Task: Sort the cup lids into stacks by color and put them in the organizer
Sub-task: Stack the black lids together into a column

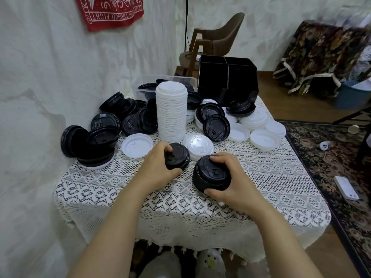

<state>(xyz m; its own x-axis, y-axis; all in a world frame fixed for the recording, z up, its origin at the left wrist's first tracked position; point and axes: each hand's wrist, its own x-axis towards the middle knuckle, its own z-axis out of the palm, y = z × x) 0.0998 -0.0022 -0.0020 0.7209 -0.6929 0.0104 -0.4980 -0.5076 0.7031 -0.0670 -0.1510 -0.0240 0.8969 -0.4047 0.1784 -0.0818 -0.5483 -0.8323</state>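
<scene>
My left hand [158,164] grips a black lid [179,157] near the middle of the table. My right hand [230,178] holds a short stack of black lids [210,174] just to the right of it. Behind them rises a tall stack of white lids [171,112]. Loose black lids [104,125] lie in heaps at the left, and white lids [259,125] with a few black ones are scattered at the right. The black organizer [227,77] stands at the far edge of the table.
A clear plastic tub [146,85] with black lids sits behind the white stack. The table wears a white lace cloth [180,201]. A wall runs along the left. A brown chair [216,43] stands behind the table, and a patterned rug [331,157] with a phone [346,187] lies at the right.
</scene>
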